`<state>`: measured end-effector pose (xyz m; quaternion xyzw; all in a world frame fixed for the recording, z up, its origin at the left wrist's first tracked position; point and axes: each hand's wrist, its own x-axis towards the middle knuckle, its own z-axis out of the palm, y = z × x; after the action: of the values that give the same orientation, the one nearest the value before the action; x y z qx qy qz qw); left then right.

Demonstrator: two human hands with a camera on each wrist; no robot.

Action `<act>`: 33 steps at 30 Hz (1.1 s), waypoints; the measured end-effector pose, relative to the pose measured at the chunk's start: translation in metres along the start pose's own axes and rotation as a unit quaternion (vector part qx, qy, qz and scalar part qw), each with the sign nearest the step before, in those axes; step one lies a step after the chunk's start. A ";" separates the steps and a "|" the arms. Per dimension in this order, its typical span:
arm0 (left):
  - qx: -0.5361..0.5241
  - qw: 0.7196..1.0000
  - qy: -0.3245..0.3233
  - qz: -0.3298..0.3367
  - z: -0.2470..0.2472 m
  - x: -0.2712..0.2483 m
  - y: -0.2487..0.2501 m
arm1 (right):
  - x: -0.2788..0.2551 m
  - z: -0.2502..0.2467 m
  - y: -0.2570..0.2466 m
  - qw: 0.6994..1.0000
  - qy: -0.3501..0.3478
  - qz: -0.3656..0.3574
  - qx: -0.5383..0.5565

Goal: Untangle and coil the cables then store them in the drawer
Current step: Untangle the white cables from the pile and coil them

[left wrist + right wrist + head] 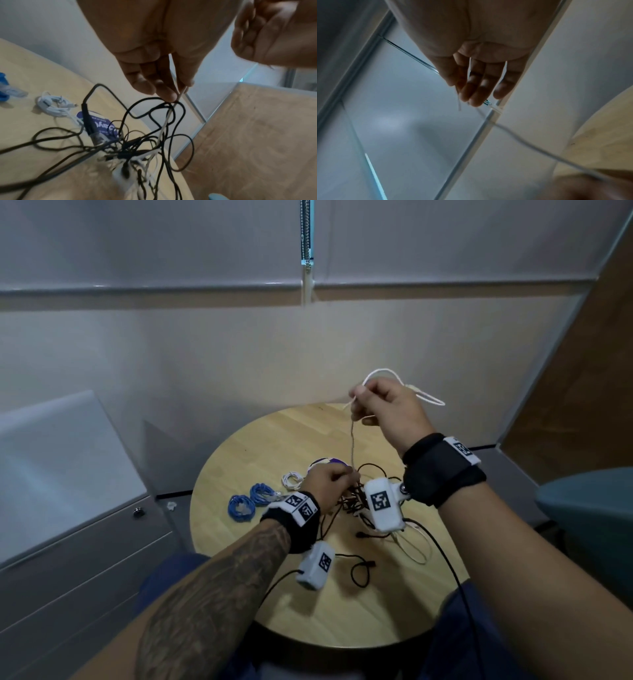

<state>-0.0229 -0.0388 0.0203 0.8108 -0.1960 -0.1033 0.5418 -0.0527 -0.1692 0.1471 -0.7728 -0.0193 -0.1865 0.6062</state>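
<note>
A tangle of black and white cables (363, 501) lies mid-table on the round wooden table (260, 446). My left hand (342, 478) hovers low over it and pinches a thin white cable (352, 440) just above the knot; the left wrist view shows the pinch (173, 94) and the tangle (145, 142) hanging below. My right hand (359, 402) is raised above the table's far edge and grips the same cable, with white loops (424, 397) sticking out beside it. In the right wrist view the cable (522, 140) trails from the curled fingers (476, 92).
Two blue coils (251, 501), a white coil (292, 479) and a purple-and-white round item (325, 463) lie left of the tangle. A grey drawer cabinet (85, 535) with a lock (138, 512) stands to the left. A teal chair (589, 508) is on the right.
</note>
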 end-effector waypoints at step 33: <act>0.131 0.988 -0.084 -0.002 0.021 -0.005 -0.044 | 0.021 -0.013 -0.022 0.958 0.149 -0.032 0.244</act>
<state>-0.0265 -0.0392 -0.0281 0.8633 -0.2513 -0.1453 0.4128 -0.0420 -0.1796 0.1764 -0.5636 0.0011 -0.3086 0.7662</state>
